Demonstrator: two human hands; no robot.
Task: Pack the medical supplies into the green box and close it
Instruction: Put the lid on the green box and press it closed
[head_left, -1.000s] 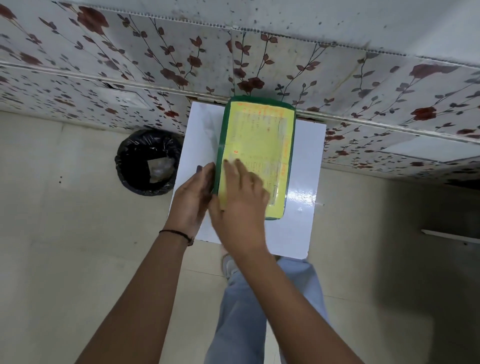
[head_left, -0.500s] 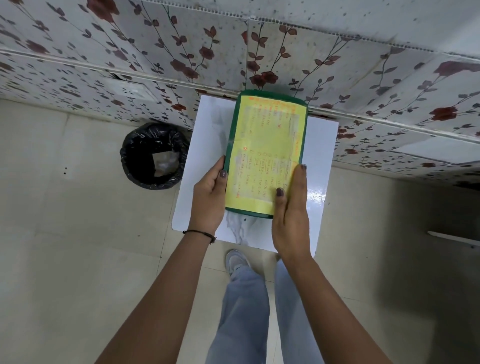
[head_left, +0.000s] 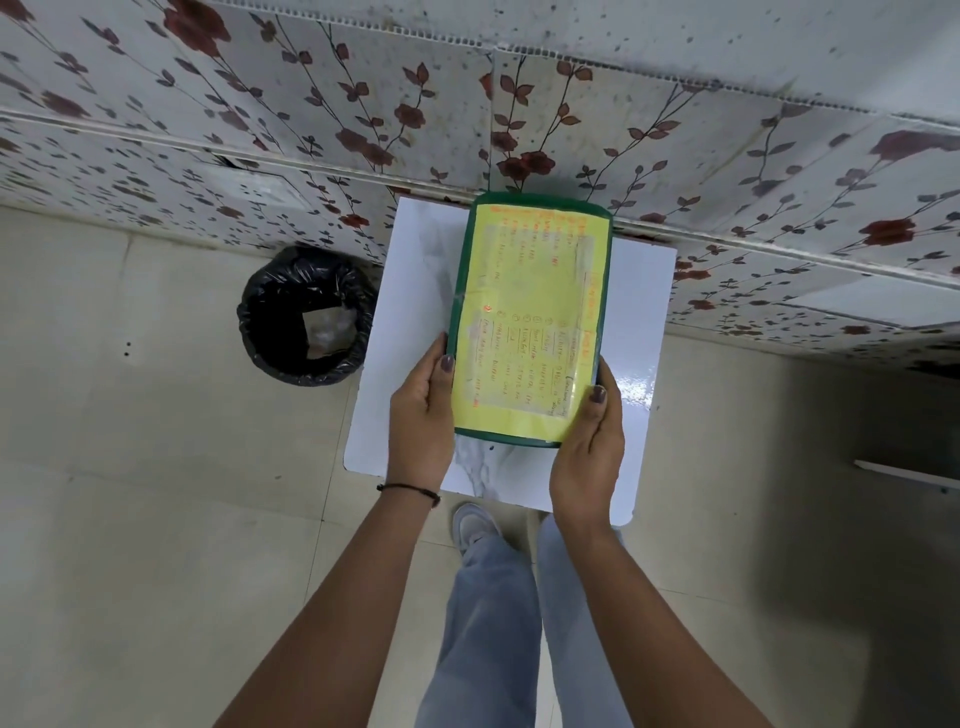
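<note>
The green box (head_left: 527, 317) stands shut on a small white table (head_left: 405, 312), its lid covered by a yellow sheet with orange handwriting under clear tape. My left hand (head_left: 421, 415) grips the box's near left side, thumb on the lid's edge. My right hand (head_left: 587, 447) holds the near right corner, thumb resting on the lid. No medical supplies are visible; the box's inside is hidden.
A black-lined bin (head_left: 306, 317) with a scrap of paper inside stands on the floor left of the table. A floral-patterned wall (head_left: 571, 130) runs right behind the table. My legs and one shoe (head_left: 475, 525) show below the table's near edge.
My right hand has slid from the lid's top to the box's near right corner. My left hand stays at the left side. The view has shifted slightly.
</note>
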